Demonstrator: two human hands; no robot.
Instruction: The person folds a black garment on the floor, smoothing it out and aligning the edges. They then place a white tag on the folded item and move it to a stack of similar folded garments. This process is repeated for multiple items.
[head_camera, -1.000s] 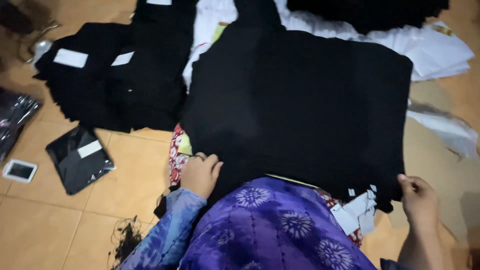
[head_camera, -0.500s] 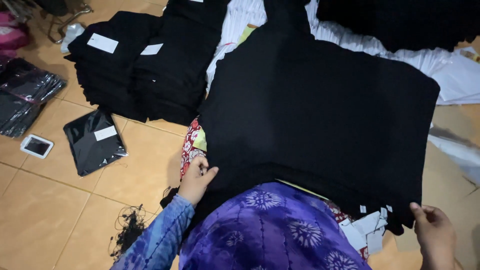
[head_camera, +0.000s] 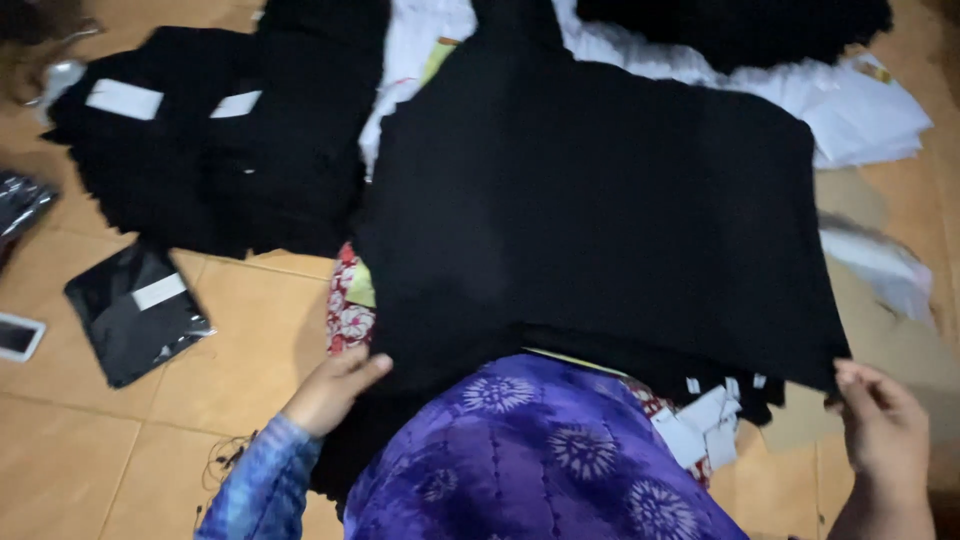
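A large black cloth (head_camera: 600, 220) lies spread flat over a pile in front of me. My left hand (head_camera: 332, 390) rests at its near left corner, fingers on the edge. Over at the near right corner, my right hand (head_camera: 882, 428) pinches the cloth's edge. Under the cloth, more black pieces with small white tags (head_camera: 705, 425) stick out near my lap. My purple patterned garment (head_camera: 530, 460) fills the bottom middle of the view.
Stacks of folded black cloth with white labels (head_camera: 200, 140) sit at the far left. A bagged black piece (head_camera: 135, 310) and a phone (head_camera: 18, 336) lie on the tan floor tiles. White sheets (head_camera: 860, 100) lie at the far right, red floral fabric (head_camera: 345, 310) beside the pile.
The black cloth has been pulled flatter and a little toward me. My left hand slid along the near edge; my right hand now pinches the right corner.
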